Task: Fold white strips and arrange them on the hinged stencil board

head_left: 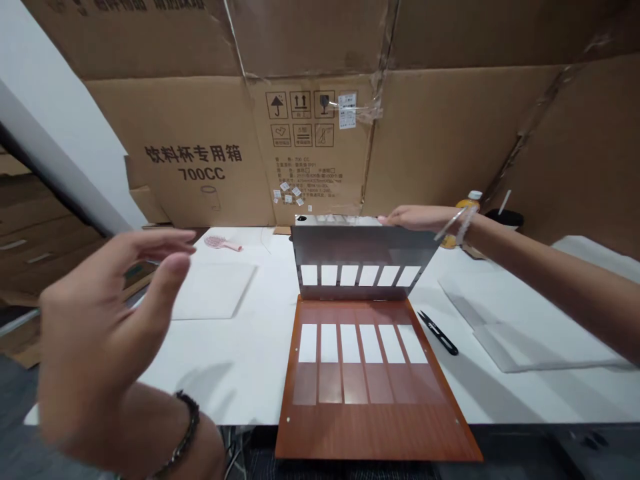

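Note:
My left hand [115, 313] is raised over the left of the table, its thumb and fingers apart and nothing between them. At the top edge of an upright grey panel [360, 243], my right hand [413, 217] grips the right part; some of its fingers are hidden. The panel has a row of several rectangular openings that show white. It stands at the far end of a reddish-brown board [343, 433], which lies flat and overhangs the table's front edge. Several white strips [329, 344] lie side by side on the board, their nearer halves looking clear.
Black thread snips [438, 333] lie right of the board. White sheets [540, 343] rest at the right, another white sheet [213, 291] at the left. A pink hairbrush [220, 242] is behind. A juice bottle [473, 200] stands near the tall cardboard wall [430, 147].

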Demonstrator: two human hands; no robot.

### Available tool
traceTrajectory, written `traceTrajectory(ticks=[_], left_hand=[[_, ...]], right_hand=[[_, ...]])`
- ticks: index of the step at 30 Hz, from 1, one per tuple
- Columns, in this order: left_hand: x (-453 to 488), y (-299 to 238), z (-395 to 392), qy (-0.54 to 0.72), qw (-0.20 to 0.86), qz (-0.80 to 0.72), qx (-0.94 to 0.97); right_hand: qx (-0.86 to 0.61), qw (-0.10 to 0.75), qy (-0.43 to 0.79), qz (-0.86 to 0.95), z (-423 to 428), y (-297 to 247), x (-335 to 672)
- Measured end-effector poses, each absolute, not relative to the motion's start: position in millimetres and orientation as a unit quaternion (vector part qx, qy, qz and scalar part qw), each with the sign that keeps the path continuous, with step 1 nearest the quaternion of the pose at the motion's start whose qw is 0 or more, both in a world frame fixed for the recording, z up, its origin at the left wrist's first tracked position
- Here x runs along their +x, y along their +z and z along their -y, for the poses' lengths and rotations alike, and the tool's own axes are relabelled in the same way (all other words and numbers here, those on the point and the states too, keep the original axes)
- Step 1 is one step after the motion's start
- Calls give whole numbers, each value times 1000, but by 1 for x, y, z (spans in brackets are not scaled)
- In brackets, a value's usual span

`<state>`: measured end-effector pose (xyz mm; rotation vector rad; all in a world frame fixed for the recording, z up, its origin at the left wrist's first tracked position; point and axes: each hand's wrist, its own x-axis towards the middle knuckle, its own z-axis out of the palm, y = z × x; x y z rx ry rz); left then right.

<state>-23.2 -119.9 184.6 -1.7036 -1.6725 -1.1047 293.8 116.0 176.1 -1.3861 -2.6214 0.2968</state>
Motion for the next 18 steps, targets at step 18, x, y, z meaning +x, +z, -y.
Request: traceTrajectory(ticks=[18], left_hand=[[-37, -37, 47, -290, 47, 212, -932]], right_hand=[[-456, 214, -177, 846, -75, 108, 255]])
